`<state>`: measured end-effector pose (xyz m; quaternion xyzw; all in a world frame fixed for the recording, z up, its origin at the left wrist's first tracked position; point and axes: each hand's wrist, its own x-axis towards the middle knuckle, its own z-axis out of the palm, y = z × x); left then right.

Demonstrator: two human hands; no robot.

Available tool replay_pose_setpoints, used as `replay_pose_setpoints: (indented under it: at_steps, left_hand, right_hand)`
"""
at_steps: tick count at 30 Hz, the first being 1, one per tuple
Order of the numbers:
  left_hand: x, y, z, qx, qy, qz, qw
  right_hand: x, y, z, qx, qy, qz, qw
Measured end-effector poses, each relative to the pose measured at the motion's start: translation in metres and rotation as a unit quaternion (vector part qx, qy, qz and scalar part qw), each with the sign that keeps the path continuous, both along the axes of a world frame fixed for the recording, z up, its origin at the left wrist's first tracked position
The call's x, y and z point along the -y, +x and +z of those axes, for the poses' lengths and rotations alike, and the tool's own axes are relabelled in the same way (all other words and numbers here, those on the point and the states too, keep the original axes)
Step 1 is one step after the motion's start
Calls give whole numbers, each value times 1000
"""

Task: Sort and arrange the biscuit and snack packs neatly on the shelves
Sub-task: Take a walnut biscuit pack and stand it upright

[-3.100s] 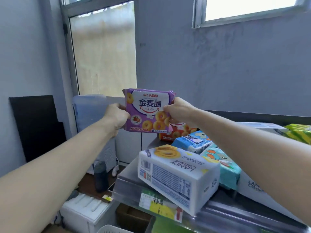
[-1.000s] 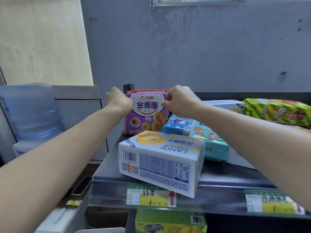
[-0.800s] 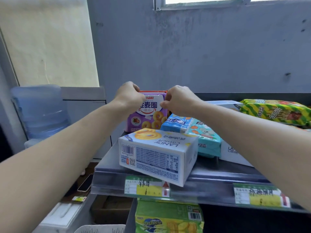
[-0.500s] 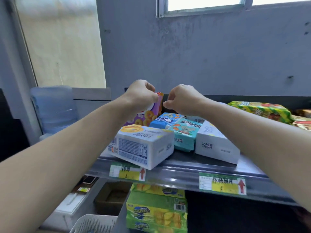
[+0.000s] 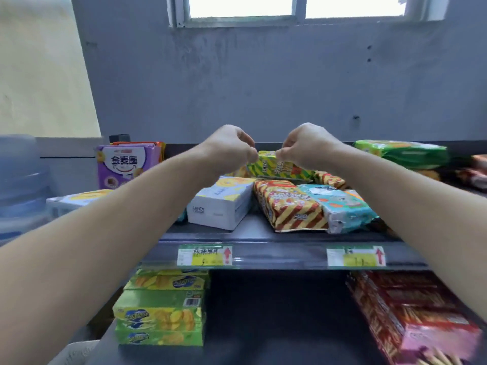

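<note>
Our fingers (image 5: pixel 249 153) are curled in on both hands, the tips facing each other across a small gap. The left hand (image 5: pixel 229 148) and right hand (image 5: pixel 305 146) reach the top edge of the green-and-yellow striped plastic snack pack (image 5: pixel 282 168), which lies at the back of the dark metal top shelf (image 5: pixel 263 233). We cannot tell whether we pinch it. Nearer us lie a red-and-yellow striped foil pack (image 5: pixel 287 206) and a white cardboard biscuit box (image 5: pixel 224 204).

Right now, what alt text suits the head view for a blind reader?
The left hand and right hand curl at the top edge of a green striped pack on the upper shelf; a purple pack stands at its left end.
</note>
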<state>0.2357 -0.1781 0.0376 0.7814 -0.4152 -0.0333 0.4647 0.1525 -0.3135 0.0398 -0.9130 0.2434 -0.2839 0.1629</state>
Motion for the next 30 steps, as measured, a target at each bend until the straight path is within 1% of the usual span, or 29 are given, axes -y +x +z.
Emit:
replay_pose_setpoints:
  at_steps: [8,14,17,20,24,28,30]
  left_hand:
    - [84,-60,5,27,8,-106,994]
    - [132,-87,5,11,13,-201,979]
    - [152,-100,4,12,12,-238,971]
    - [169,-112,2,10,3,-267,964]
    - [195,-131,-4,14,17,-292,956]
    - [217,-150,-4,8,23,-311,950]
    - [231,-160,-4,10,26,-315,949]
  right_hand:
    - [65,-90,-2,11,12,-124,992]
    - [96,-146,2,7,6,-226,974]
    - [110,-167,5,23,8,-268,963]
    - [122,-183,2,45,14,-303,952]
    - [139,-208,-3,78,32,-340,936]
    - [161,-233,-4,89,44,-382,919]
    - [176,-245,-4,89,39,-387,917]
